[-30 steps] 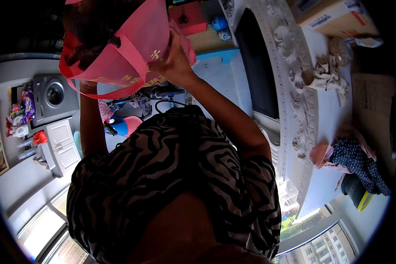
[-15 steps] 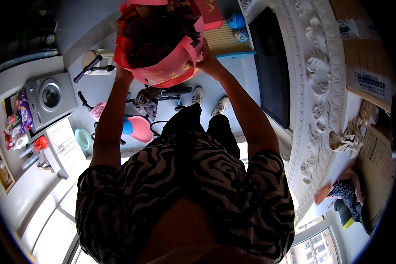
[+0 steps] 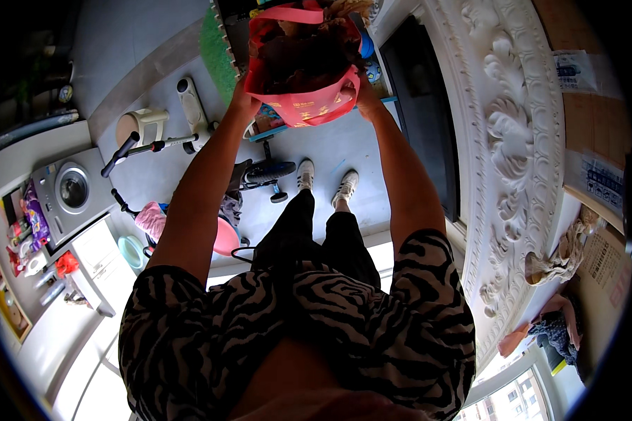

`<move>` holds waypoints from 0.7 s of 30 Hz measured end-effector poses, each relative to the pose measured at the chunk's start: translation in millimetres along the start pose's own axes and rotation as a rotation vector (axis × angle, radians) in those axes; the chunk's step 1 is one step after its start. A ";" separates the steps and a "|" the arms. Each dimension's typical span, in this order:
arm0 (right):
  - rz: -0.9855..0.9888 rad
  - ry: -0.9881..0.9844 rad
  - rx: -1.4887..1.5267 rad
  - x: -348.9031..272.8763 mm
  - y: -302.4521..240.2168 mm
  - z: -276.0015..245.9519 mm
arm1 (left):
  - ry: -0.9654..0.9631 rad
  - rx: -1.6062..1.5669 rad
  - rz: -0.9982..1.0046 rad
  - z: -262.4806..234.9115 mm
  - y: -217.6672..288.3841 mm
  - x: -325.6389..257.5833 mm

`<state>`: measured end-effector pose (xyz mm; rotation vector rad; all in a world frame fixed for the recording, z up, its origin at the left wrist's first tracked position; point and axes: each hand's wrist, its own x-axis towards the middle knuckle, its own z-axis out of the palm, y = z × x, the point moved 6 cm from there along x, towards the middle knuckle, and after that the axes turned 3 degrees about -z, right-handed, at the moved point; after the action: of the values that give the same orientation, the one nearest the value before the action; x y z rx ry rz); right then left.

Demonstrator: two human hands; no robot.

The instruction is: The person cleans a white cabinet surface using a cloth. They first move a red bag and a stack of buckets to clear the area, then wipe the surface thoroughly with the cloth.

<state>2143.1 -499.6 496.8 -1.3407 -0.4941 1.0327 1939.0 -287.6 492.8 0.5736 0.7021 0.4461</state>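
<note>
You hold a pink fabric bag point(image 3: 303, 105) out at the far end of your reach, both arms stretched forward over your legs. Your left hand point(image 3: 244, 95) grips the bag's left side and your right hand point(image 3: 358, 95) clasps its right side, fingers closed on the cloth. The bag's mouth faces you and something dark brown fills the inside; what it is cannot be told. Below the bag, your white shoes point(image 3: 324, 186) stand on the grey floor point(image 3: 344, 147). To the left of your feet sits a small bicycle point(image 3: 256, 172), and further left a scooter point(image 3: 140, 149) leans near a washing machine point(image 3: 70, 189). On the right runs a white carved frame point(image 3: 512, 140) around a dark screen point(image 3: 425, 112).
</note>
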 end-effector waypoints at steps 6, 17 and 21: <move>0.002 0.007 0.059 10.5 20.5 -15.4 | -0.084 -0.013 0.000 6.0 5.5 14.3; 0.011 0.097 0.125 -7.3 57.5 -25.7 | 0.295 0.368 -0.045 -1.0 15.2 -3.8; 0.035 0.150 0.103 -10.8 58.7 -38.4 | 0.334 0.585 0.217 15.4 50.1 -7.2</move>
<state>2149.8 -535.4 435.9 -1.3273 -0.3016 0.9650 1935.5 -258.9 537.0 1.1504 1.1082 0.5466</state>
